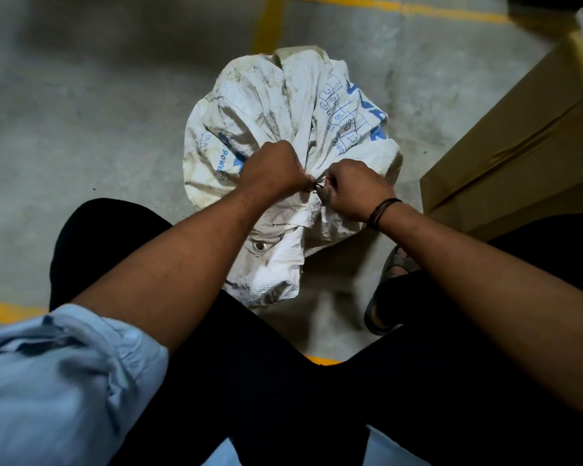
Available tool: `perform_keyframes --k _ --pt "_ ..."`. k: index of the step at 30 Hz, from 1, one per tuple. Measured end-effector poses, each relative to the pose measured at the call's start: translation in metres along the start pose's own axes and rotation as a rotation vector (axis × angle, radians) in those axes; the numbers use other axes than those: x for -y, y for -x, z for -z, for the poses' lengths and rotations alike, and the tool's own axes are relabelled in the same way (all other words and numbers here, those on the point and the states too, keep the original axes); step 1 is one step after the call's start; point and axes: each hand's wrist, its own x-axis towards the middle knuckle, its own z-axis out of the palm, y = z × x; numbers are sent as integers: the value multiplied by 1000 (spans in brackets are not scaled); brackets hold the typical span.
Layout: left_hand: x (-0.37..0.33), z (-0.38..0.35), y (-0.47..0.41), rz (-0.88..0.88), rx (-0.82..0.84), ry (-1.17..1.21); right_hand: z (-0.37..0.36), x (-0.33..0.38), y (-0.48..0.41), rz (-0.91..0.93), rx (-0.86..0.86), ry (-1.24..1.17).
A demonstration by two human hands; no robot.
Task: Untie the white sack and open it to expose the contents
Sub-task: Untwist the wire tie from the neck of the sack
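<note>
A dirty white woven sack [283, 105] with blue print stands on the concrete floor in front of me, its top gathered into a bunched neck. My left hand [271, 169] is closed around the gathered neck from the left. My right hand [354, 190] pinches a thin dark tie [315, 187] at the neck, right beside my left thumb. The loose flap of the sack's mouth [270, 264], with a metal eyelet, hangs toward me below the hands. The contents are hidden.
A brown cardboard box [519, 146] stands close on the right. My legs in dark trousers flank the sack, and a sandalled foot [389, 287] rests at its right. Yellow floor lines [270, 25] run behind the sack.
</note>
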Motion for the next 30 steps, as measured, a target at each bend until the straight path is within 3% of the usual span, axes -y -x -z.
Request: perform_keyframes --k 6,24,30 --pt "-15 6 -7 19 74 -131 -4 -7 0 0 4 37" --pt "-24 -3 1 -114 18 -368 -12 -5 -1 25 10 39" --pt "-20 -2 -1 -100 15 -333 -20 -6 2 -175 23 -328"
